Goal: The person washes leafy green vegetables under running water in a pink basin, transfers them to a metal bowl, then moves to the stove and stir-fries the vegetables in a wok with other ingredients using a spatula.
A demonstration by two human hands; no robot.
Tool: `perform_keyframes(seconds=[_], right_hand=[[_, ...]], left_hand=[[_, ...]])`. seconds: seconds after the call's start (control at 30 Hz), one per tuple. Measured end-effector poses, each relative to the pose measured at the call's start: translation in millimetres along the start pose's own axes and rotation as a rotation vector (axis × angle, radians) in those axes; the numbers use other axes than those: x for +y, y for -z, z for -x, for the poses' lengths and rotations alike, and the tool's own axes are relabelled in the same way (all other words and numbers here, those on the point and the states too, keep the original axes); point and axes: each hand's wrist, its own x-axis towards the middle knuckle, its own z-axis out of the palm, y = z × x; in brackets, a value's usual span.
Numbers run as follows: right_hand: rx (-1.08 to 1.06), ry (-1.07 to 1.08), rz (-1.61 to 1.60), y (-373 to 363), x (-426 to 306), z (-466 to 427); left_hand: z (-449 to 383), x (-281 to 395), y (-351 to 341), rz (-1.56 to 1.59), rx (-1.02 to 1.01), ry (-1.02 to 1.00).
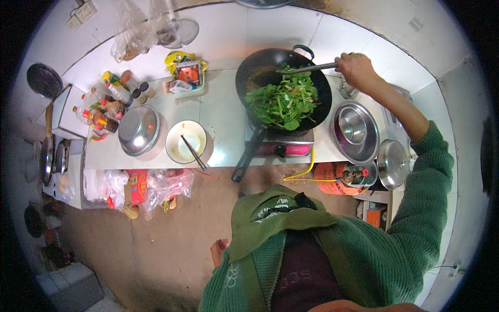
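Above the right side of a black wok (255,58), my right hand (354,71) grips the handle of a long-handled spatula or ladle (317,67). Its dark head reaches down into the wok and is hard to make out against the pan. Leafy greens (286,101) with pale stems heap across the lower part of the wok. The wok rests on a gas stove (290,148) with a pink front, its long black handle (249,156) pointing towards me. My left hand (220,246) hangs low beside my green apron (273,226), away from the counter; its fingers are small and partly hidden.
Left on the counter stand a white bowl (177,146) with chopsticks (193,150) across it, an upturned metal bowl (139,130) and several seasoning bottles (105,119). Right of the stove sit a metal basin (368,144) and a pot lid (391,163). A yellow hose (312,165) runs to a gas cylinder (331,175).
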Motion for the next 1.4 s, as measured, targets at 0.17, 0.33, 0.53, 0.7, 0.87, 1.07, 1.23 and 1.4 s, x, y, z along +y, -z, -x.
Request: perform_keyframes(seconds=[0.17, 0.33, 0.53, 0.7, 0.87, 1.07, 1.23, 1.4], right_hand=[[-0.232, -0.274, 0.048, 83, 41, 10], [-0.335, -0.317, -0.013, 94, 70, 10], [-0.456, -0.227, 0.027, 26, 91, -21], [-0.502, -0.270, -0.424, -107, 95, -12], [-0.349, -0.339, -0.626, -132, 46, 1], [-0.189, -0.237, -0.444, -85, 30, 29], [0.106, -0.032, -0.200, -50, 17, 72], [0.141, 0.097, 0.026, -11, -9, 116]], left_hand=[[-16, 27, -1, 0.029, -0.140, -0.003], [-16, 22, -11, 0.021, -0.096, -0.031], [12, -2, 0, 0.099, -0.089, -0.063], [57, -38, 7, 0.109, 0.070, -0.127], [86, -71, 50, 0.334, 0.006, -0.114], [80, -56, 50, 0.107, 0.123, -0.166], [56, 0, 0, -0.074, 0.226, -0.158], [46, 42, -66, -0.195, 0.163, -0.127]])
